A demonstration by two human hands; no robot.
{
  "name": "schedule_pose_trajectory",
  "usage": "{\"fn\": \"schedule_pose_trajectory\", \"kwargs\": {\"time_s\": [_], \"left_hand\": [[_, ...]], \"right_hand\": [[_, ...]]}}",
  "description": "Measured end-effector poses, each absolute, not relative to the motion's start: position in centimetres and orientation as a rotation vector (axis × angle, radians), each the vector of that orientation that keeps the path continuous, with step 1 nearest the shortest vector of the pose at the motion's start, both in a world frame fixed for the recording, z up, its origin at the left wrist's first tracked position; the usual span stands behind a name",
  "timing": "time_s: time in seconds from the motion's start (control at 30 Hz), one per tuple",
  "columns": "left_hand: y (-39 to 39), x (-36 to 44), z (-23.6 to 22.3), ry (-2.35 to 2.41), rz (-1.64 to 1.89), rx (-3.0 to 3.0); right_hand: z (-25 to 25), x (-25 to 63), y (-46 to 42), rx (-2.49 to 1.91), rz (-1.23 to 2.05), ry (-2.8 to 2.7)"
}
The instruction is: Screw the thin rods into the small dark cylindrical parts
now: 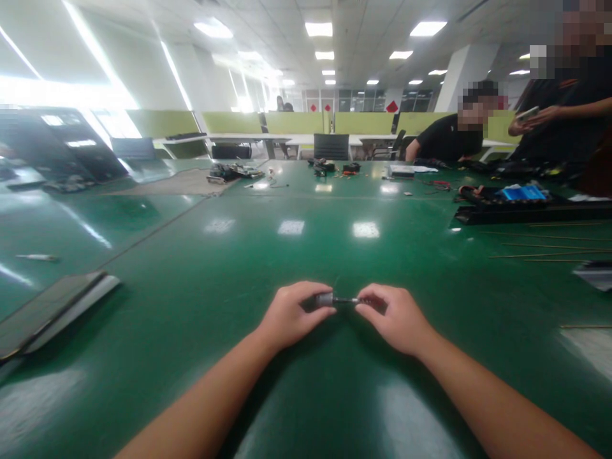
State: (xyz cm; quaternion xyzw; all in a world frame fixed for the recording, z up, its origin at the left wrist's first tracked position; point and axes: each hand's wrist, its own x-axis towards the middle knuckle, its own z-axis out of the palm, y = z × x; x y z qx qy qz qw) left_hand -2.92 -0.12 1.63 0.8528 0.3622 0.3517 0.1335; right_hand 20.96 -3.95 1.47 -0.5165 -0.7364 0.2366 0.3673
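Low over the green table, my two hands face each other and share one small part. It is a silver cylinder with a thin dark rod, much like a small motor with its shaft, lying level from side to side. My left hand pinches the cylinder end between thumb and fingers. On the other side, my right hand grips the far end of the rod with thumb and fingertips. The fingers hide both ends of the part.
A grey flat panel lies at the left, near a white pen-like item. Thin rods and a black tray-like part lie right. Electronic parts line the far side. Two people are at the far right, one holding a phone.
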Motion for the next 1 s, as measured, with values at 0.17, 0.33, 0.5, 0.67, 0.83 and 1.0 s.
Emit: {"fn": "schedule_pose_trajectory", "kwargs": {"time_s": [0.17, 0.33, 0.5, 0.67, 0.83, 1.0], "left_hand": [[-0.12, -2.9, 1.59, 1.055, 1.029, 2.473], [-0.11, -2.94, 1.46, 1.054, 1.019, 2.458], [-0.09, -2.95, 1.46, 1.052, 1.011, 2.458], [-0.1, -2.96, 1.56, 1.047, 1.008, 2.461], [-0.12, -2.93, 1.63, 1.054, 1.014, 2.454], [-0.15, -2.98, 1.61, 1.063, 1.0, 2.447]], "right_hand": [[1.47, 20.98, -3.94, -1.329, 0.615, -1.894], [1.38, 21.05, -3.87, -1.326, 0.613, -1.892], [1.33, 21.05, -3.87, -1.322, 0.608, -1.886], [1.29, 21.05, -3.88, -1.32, 0.608, -1.883], [1.37, 21.07, -3.93, -1.324, 0.617, -1.888], [1.46, 21.1, -3.95, -1.331, 0.61, -1.892]]}}
